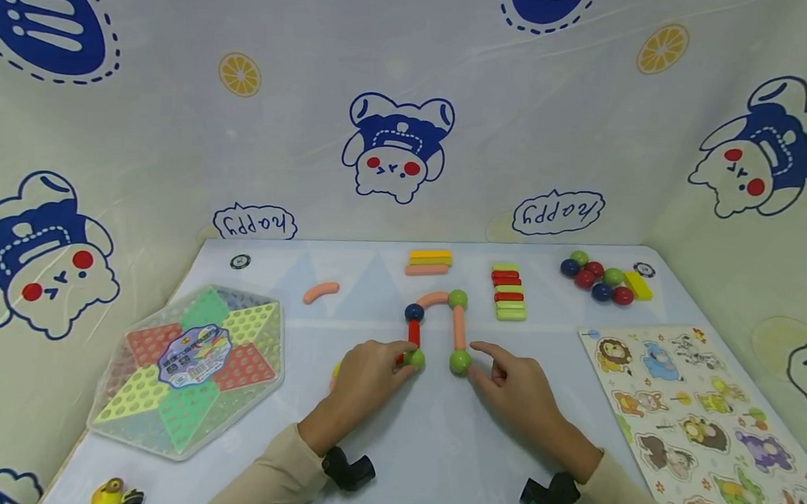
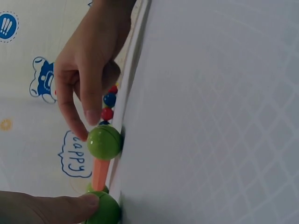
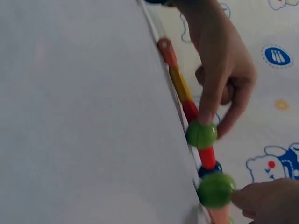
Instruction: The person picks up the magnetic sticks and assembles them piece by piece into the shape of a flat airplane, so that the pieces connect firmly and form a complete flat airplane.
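Note:
Between thumb and index finger my left hand [image 1: 366, 374] pinches a green ball [image 1: 416, 358]. From this ball a red rod [image 1: 414, 334] runs up to a dark blue ball [image 1: 413, 312]. A curved pink rod [image 1: 432, 299] links the blue ball to another green ball [image 1: 458, 299]. A straight pink rod [image 1: 459, 328] comes down to the near green ball [image 1: 460, 362]. Fingertips of my right hand [image 1: 522, 389] are right at that ball's right side, thumb and index spread apart. More rods, red and yellow [image 3: 180, 84], lie beyond the left hand, mostly hidden in the head view.
A lone curved pink rod [image 1: 321, 292] lies left of the structure. Yellow and pink rods [image 1: 430, 258], red and green rods [image 1: 508, 293] and several balls [image 1: 603, 276] sit farther back. A hexagonal board [image 1: 248, 407] is at left, an animal sheet [image 1: 682, 445] at right, a bird figure [image 1: 110, 495] nearby.

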A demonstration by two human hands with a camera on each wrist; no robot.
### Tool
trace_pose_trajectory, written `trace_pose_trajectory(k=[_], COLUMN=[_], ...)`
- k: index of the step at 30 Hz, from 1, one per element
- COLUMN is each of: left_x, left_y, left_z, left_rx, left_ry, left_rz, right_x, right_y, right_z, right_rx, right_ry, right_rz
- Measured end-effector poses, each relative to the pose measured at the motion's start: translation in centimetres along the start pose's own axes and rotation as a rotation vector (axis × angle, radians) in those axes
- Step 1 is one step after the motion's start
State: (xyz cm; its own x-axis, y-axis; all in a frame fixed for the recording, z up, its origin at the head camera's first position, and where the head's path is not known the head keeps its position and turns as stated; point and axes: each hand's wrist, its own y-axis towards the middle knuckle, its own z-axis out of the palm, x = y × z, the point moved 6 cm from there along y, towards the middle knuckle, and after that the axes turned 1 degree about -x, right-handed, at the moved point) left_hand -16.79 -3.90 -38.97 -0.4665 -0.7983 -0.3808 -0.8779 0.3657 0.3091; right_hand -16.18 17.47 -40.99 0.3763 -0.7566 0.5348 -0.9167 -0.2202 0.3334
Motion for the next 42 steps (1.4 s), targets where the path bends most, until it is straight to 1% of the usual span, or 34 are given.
trace_pose_trajectory(k=[2, 5, 8, 11, 14, 19, 21, 24, 30, 33, 36, 39, 42], left_x=[-0.1, 0.0, -0.1, -0.1, 0.0, 0.2, 0.3, 0.5, 0.5, 0.5, 0.5, 0.6, 0.6], left_y=[0.0, 0.0, 0.1, 0.1, 0.2, 0.2, 0.2, 0.2, 0.3, 0.3, 0.3, 0.3, 0.3], left_z=[-0.1, -0.2, -0.2, -0.1, 0.1, 0.4, 0.3, 0.2, 0.2, 0.3, 0.3, 0.4, 0.3], left_rx=[-0.008, -0.02, -0.026, -0.034, -0.037, -0.039, -0.046, -0.053, -0.021, -0.011, -0.008, -0.011, -0.017], left_ry=[-0.002, -0.002, -0.005, -0.002, -0.007, -0.024, -0.013, 0.001, -0.013, -0.016, -0.017, -0.014, -0.001], left_rz=[0.006, 0.011, 0.013, 0.013, 0.006, -0.006, -0.011, -0.022, -0.038, -0.043, -0.042, -0.039, -0.038], right_x=[-0.5, -1.7, -3.1, -4.4, -5.8, -7.8, -8.2, -8.3, -8.6, -8.2, -6.5, -3.4, -0.1], right_y=[0.5, 1.7, 3.0, 4.1, 4.7, 4.7, 4.6, 4.7, 4.8, 4.9, 4.9, 4.7, 4.4], right_z=[-0.8, -2.0, -3.2, -3.8, -3.6, -2.6, -2.4, -2.4, -2.8, -2.9, -2.8, -2.1, -0.7], right_rx=[-0.009, -0.007, -0.024, -0.045, -0.026, 0.07, 0.088, 0.092, 0.143, 0.13, 0.08, 0.025, -0.012], right_ry=[-0.043, -0.089, -0.096, -0.097, -0.131, -0.191, -0.196, -0.203, -0.25, -0.223, -0.13, -0.021, 0.059], right_rz=[0.005, 0.045, 0.089, 0.124, 0.173, 0.274, 0.284, 0.275, 0.307, 0.301, 0.259, 0.154, 0.027])
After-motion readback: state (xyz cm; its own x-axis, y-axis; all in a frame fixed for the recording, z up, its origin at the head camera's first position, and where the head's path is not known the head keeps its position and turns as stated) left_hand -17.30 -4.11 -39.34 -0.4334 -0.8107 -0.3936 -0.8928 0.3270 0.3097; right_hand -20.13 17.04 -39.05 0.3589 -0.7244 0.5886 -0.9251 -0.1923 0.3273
